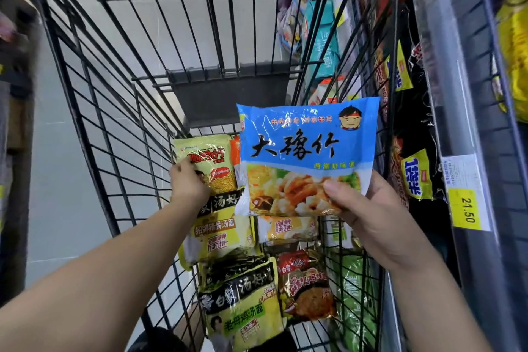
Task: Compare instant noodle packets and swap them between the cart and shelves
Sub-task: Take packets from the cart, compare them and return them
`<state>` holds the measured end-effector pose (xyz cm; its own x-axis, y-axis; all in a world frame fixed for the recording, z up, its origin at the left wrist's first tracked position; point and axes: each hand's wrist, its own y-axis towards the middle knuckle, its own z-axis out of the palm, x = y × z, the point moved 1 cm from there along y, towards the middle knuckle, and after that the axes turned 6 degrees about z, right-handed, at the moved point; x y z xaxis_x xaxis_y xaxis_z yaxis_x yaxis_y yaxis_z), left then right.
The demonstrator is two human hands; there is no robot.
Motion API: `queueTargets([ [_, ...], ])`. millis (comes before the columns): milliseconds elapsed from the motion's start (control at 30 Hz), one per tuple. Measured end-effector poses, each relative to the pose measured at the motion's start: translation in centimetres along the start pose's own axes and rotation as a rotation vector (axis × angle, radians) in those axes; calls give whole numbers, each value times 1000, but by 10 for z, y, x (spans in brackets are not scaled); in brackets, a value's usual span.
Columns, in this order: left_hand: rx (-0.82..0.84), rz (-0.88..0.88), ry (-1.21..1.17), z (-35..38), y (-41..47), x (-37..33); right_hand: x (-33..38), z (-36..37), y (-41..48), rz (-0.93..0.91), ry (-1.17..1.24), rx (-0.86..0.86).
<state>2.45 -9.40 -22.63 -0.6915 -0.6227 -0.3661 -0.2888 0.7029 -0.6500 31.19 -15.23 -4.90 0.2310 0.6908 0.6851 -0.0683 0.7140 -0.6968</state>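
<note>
My right hand (pixel 368 214) grips the lower right corner of a blue noodle packet (pixel 305 148), held upright above the black wire cart (pixel 120 111). My left hand (pixel 188 183) reaches down into the cart and clasps the lower edge of a pale green and yellow noodle packet (pixel 208 163) that leans at the cart's far end. Several more packets lie in the cart: a yellow one (pixel 220 237), a black and yellow one (pixel 243 303) and a red one (pixel 305 286).
Store shelves (pixel 457 111) run along the right side, close against the cart, stocked with black and yellow noodle packs (pixel 411 168). A yellow price tag (pixel 467 210) reads 21.50. Grey floor lies left of the cart. Another shelf edges the far left.
</note>
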Motion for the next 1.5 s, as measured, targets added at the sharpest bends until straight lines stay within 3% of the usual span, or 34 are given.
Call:
queueTargets([
  [667, -126, 9, -97, 2, 14, -1, 4, 0, -1, 4, 76, -35],
  [833, -112, 8, -220, -1, 18, 1, 9, 0, 0, -11, 84, -48],
  [1167, -116, 162, -325, -17, 17, -4, 8, -1, -1, -32, 86, -45],
  [1500, -101, 334, -337, -57, -38, -30, 14, 5, -15, -44, 71, -52],
])
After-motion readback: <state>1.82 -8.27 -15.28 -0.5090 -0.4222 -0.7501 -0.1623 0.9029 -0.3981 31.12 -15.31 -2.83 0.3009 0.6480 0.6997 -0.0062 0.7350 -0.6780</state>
